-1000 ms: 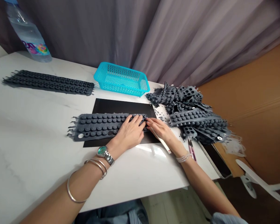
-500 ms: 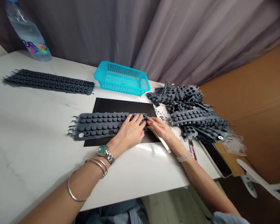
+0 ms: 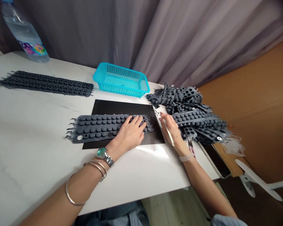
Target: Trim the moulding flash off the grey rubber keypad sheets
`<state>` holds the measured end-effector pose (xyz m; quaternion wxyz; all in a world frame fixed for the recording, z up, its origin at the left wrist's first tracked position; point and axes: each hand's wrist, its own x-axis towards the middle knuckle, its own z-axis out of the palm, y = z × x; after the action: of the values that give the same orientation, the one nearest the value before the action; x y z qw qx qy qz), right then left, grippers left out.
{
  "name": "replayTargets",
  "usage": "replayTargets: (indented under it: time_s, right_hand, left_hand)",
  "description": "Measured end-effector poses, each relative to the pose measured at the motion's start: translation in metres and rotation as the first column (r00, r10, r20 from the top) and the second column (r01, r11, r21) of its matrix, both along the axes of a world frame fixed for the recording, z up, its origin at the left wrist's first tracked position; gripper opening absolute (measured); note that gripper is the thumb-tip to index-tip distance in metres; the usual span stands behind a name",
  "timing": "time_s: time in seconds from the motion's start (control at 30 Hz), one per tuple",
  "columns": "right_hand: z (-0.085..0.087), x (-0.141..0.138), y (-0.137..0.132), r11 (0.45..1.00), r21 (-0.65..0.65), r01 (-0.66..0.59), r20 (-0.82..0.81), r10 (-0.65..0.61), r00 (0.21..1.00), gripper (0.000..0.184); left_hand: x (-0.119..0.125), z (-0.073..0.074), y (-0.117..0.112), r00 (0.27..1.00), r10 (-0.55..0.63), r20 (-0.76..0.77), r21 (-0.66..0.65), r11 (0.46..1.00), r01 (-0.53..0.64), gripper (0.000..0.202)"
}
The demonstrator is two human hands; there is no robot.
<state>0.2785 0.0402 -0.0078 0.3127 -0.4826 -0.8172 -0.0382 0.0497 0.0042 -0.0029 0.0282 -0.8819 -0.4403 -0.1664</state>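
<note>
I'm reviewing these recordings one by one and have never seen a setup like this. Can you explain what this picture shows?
There is no machine here: these are a person's own two bare hands, filmed by one camera worn on their head, looking forward and down. The left hand lies spread on a grey rubbery sheet moulded with rows of round studs, which rests partly on a flat black mat. The right hand holds a thin pale tool. Also on the white marble-look table are a second grey studded sheet, a turquoise perforated plastic basket and a heap of grey studded sheets.
</note>
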Motion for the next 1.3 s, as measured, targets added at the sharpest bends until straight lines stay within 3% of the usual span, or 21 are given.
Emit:
replayTargets:
  time_s: [0.27, 0.43, 0.8, 0.93, 1.03, 1.13, 1.2, 1.3]
  right_hand:
    - [0.004, -0.020, -0.009, 0.978, 0.090, -0.189, 0.130, 0.176, 0.976, 0.015]
    - [0.003, -0.034, -0.011, 0.934, 0.065, -0.352, 0.296, 0.319, 0.900, 0.016]
    - [-0.001, -0.034, -0.008, 0.919, 0.117, -0.377, 0.359, 0.315, 0.879, 0.014]
    - [-0.003, -0.036, -0.006, 0.928, 0.048, -0.370, 0.361, 0.329, 0.873, 0.016]
    - [-0.006, -0.035, -0.002, 0.934, -0.040, -0.356, 0.266, 0.353, 0.897, 0.018]
    - [-0.005, -0.026, 0.001, 0.984, 0.022, -0.175, 0.045, 0.174, 0.984, 0.022]
    - [-0.002, -0.019, -0.001, 0.997, 0.075, -0.007, -0.076, 0.012, 0.997, 0.023]
    - [0.004, -0.016, -0.009, 0.999, 0.023, 0.029, -0.105, -0.026, 0.994, 0.020]
  left_hand:
    - [-0.006, 0.009, -0.002, 0.999, 0.010, -0.036, -0.044, 0.999, -0.011, 0.051]
    - [-0.003, 0.012, -0.008, 0.987, 0.091, -0.136, -0.079, 0.992, -0.102, 0.050]
    - [-0.002, 0.017, -0.009, 0.983, 0.097, -0.156, -0.111, 0.987, -0.115, 0.048]
    - [-0.002, 0.015, -0.009, 0.986, 0.089, -0.139, -0.107, 0.989, -0.104, 0.048]
    - [-0.001, 0.015, -0.009, 0.988, 0.097, -0.121, -0.104, 0.989, -0.109, 0.047]
    - [-0.001, 0.016, -0.009, 0.988, 0.103, -0.112, -0.101, 0.988, -0.114, 0.045]
    - [-0.001, 0.016, -0.009, 0.988, 0.101, -0.117, -0.101, 0.988, -0.113, 0.044]
    - [-0.001, 0.015, -0.009, 0.988, 0.094, -0.125, -0.099, 0.989, -0.106, 0.045]
